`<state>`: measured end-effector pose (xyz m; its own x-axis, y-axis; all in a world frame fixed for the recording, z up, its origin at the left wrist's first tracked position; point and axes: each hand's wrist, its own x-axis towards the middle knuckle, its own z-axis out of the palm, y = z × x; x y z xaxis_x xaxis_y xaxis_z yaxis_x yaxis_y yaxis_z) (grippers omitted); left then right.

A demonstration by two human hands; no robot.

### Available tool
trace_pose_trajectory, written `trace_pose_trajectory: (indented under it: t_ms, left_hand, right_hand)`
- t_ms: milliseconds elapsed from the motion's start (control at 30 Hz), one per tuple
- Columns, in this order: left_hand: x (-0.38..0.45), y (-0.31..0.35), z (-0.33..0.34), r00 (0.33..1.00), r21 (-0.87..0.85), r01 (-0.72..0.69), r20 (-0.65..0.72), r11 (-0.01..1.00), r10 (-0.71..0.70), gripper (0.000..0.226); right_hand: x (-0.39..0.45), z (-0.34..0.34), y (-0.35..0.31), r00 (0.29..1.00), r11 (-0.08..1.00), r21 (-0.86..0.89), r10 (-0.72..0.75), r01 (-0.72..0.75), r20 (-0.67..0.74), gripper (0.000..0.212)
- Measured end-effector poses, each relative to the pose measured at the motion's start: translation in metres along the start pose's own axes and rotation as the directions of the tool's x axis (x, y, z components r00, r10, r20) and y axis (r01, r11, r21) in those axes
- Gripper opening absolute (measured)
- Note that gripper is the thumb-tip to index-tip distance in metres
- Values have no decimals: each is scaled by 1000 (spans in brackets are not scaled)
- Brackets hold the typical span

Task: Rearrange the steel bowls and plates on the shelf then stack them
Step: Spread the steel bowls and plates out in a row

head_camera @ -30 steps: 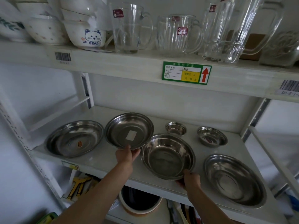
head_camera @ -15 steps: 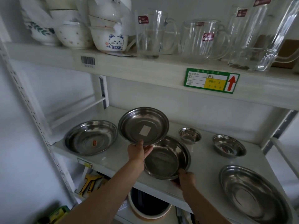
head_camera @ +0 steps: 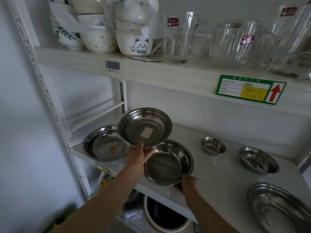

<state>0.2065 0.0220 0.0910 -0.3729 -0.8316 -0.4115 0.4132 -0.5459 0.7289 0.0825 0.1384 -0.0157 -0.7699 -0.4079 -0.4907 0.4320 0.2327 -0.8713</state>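
A steel plate [head_camera: 145,127] with a white sticker is lifted and tilted above the shelf [head_camera: 217,175]; a large steel bowl [head_camera: 168,162] sits at the front edge; another plate [head_camera: 105,143] lies left; 2 small bowls [head_camera: 212,145] [head_camera: 258,160] stand behind; 1 wide plate [head_camera: 279,207] lies right.

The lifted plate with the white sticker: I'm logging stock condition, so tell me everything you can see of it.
The plate is round, shallow, dull grey steel with a stepped rim and a flat centre bearing a white rectangular sticker. It is held off the shelf, tilted so its inside faces the camera. The left hand pinches its near rim, thumb on the inside. It overlaps, in view, the left plate and the big bowl that the right hand grips. No dents show.
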Motion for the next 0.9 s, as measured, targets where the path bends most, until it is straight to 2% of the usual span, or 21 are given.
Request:
trace_pose_trajectory:
  t_ms: [400,467,667,900]
  left_hand:
    - [6,16,-6,1000,17,-22,0,1000,22,9]
    - [4,15,-3,1000,22,-12,4,1000,12,3]
    - [10,17,2,1000,31,-23,18,999,23,12]
    - [17,26,-7,999,36,-44,-5,998,45,7]
  right_hand:
    - [19,27,16,997,987,-156,-44,34,-61,32]
    - [20,27,17,997,988,-149,-37,27,-64,31]
    - [18,27,18,997,988,-151,-54,45,-59,21]
    - [24,28,22,996,982,-188,-48,34,-71,27]
